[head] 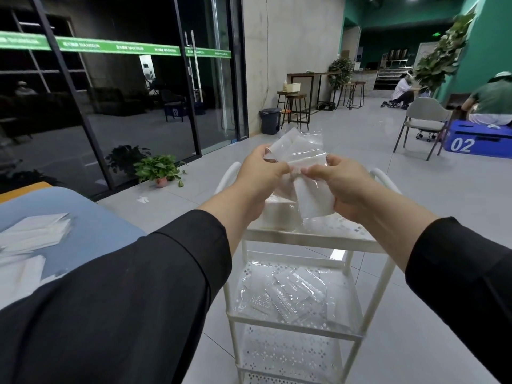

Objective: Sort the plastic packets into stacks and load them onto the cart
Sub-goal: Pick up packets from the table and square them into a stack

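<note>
Above the top shelf of a white three-tier cart (pixel 371 241), both my hands hold a bunch of clear plastic packets (pixel 297 151) with white contents. My left hand (pixel 263 173) grips the bunch's left side. My right hand (pixel 340 187) pinches the middle and also holds a packet (pixel 313 202) that hangs down. More packets lie on the top shelf under my hands. Several loose packets (pixel 288 296) are scattered on the middle shelf. On a blue-covered table (pixel 99 225) at the left lie stacks of white packets (pixel 36 231).
A potted plant (pixel 160 169) stands on the floor by the glass doors (pixel 133 87). A grey chair (pixel 424 123) and a blue box marked 02 (pixel 479 141) are at the right, with people sitting beyond. A bin (pixel 270 120) and stools stand by the wall.
</note>
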Demonstrator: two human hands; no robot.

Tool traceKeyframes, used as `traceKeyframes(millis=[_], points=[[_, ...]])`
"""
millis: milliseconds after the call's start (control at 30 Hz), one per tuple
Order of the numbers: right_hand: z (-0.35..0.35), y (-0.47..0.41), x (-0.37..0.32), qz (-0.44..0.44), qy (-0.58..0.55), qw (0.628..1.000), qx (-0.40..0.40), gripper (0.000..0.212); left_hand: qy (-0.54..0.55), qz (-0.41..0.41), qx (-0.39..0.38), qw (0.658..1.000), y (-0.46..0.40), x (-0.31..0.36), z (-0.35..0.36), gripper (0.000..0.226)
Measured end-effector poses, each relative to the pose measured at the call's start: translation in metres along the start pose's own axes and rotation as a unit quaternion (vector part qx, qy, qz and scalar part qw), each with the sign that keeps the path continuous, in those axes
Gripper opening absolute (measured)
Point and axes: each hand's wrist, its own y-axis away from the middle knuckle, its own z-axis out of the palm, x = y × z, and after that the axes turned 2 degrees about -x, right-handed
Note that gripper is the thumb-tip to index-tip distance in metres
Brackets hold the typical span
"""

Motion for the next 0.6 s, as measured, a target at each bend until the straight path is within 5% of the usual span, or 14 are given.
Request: traceKeyframes(millis=[100, 367, 600], points=[[0.000, -0.003, -0.006, -0.031, 0.017, 0.998, 0.042, 0.063, -0.027, 0.008, 0.007, 1.000, 0.004, 0.009, -0.009, 0.070], [0.010, 0.006, -0.043, -0.152, 0.146, 0.973, 0.095, 0.011, -0.091, 0.081, 0.080, 0.989, 0.028, 0.042, -0.037, 0.057], [0.090, 0.053, -0.094, -0.233, 0.328, 0.913, -0.064, 0.011, -0.108, 0.167, 0.176, 0.964, 0.076, 0.085, -0.115, 0.056]])
